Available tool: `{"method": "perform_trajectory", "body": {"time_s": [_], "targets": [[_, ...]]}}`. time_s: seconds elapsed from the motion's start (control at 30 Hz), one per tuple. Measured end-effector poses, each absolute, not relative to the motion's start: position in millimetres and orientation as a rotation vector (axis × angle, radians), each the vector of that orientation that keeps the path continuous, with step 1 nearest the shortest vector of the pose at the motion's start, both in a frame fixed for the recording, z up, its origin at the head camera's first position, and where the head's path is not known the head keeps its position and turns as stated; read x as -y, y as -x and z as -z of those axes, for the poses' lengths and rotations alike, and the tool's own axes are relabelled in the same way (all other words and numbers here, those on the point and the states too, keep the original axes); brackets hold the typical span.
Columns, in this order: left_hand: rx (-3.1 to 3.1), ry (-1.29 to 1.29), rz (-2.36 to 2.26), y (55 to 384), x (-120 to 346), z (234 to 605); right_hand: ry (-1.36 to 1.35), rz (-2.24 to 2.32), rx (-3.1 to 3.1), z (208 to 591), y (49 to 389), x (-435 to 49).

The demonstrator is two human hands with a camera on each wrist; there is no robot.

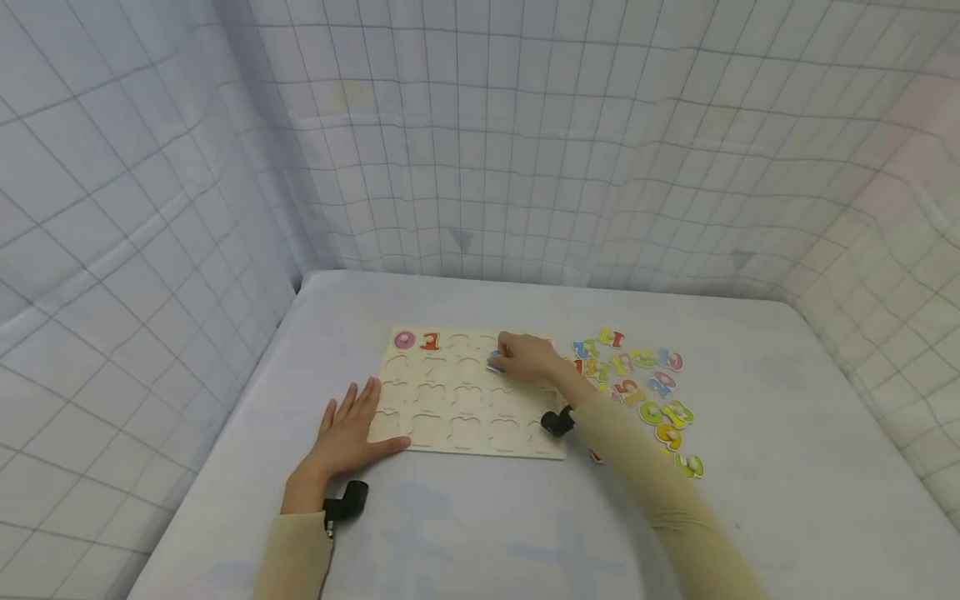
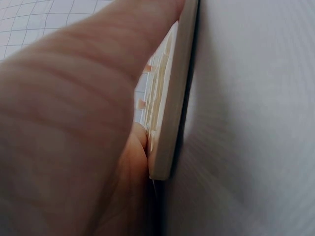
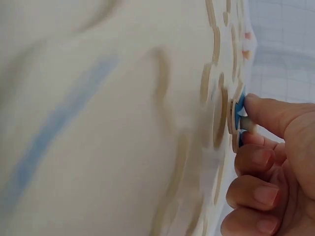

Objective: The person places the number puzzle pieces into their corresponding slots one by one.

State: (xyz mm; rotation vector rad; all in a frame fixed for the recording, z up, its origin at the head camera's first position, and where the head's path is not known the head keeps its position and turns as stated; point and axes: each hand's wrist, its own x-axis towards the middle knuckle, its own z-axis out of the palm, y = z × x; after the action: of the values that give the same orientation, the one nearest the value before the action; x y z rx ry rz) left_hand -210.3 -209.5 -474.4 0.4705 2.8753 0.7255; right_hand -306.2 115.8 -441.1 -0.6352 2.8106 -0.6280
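A pale wooden number puzzle board [image 1: 438, 450] with cut-out recesses lies on the table. A purple 0 [image 1: 404, 339] and a red 1 [image 1: 431, 342] sit in its top left recesses. My left hand [image 1: 348, 437] lies spread at the board's lower left corner, its thumb along the front edge. Over the upper right part, my right hand [image 1: 527, 358] pinches a blue puzzle piece [image 1: 496, 361]. In the right wrist view, thumb and index finger grip this blue piece [image 3: 239, 110] by its peg [image 3: 246, 124], close over the recesses; its number is hard to read.
Right of the board lies a loose group of several coloured number pieces [image 1: 630, 390], partly behind my right forearm. Black wrist cameras sit on my left wrist [image 1: 347, 502] and right wrist [image 1: 557, 422]. Grid-patterned cloth walls [image 1: 525, 167] enclose the white table [image 1: 772, 433].
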Motion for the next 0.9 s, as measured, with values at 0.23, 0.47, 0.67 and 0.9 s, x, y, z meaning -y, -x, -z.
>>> {"method": "perform_trajectory", "body": {"time_s": [0.23,0.47,0.67,0.9], "targets": [[-2.886,-0.484,-0.746,208.6,206.3,477.8,0.603,0.539,-2.853,448.7,326.9,-70.9],[-2.87,-0.463,-0.728,208.5,204.2,480.8,0.533,0.463,-2.892,448.4,334.1,-50.1],[-2.881,-0.473,-0.726,211.5,207.5,485.1,0.529,0.453,-2.91,447.0,339.4,-45.0],[-2.88,-0.453,-0.698,210.5,208.4,479.2,0.511,0.444,-2.925,447.3,340.5,-39.0]]}}
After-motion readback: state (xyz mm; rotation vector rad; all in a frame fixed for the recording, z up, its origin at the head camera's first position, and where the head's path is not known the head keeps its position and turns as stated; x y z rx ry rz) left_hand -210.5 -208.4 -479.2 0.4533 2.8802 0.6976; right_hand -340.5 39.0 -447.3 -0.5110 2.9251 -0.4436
